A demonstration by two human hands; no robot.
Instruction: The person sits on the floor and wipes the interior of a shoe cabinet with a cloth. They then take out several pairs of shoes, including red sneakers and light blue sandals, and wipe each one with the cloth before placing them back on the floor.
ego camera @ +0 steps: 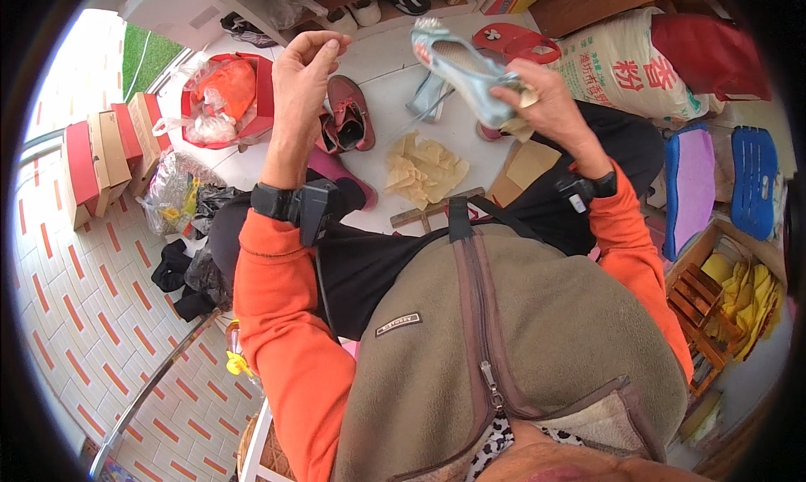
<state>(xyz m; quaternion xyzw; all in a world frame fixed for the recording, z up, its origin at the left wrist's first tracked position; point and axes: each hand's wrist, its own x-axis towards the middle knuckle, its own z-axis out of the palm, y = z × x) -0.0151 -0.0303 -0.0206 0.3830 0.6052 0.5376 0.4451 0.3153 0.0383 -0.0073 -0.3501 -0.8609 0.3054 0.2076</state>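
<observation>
My right hand (544, 98) grips a light blue shoe (463, 72) by its heel end, with crumpled tan paper (520, 128) against the heel. The shoe's toe points to the upper left. Raised at the upper left, my left hand (308, 66) has thumb and fingertips pinched together; whether something thin is between them I cannot tell. Below the held shoe, a second light blue shoe (429, 96) lies on the white floor. Crumpled tan paper (425, 167) rests between my legs. A pair of dark red shoes (349, 113) stands below my left hand.
A red box with plastic bags (267, 98) stands to the left, near several upright shoeboxes (101, 161). A red slipper (516, 41) lies ahead. At the right are a white printed sack (617, 66), a blue plastic stool (754, 180) and a cardboard box (759, 249) with yellow items.
</observation>
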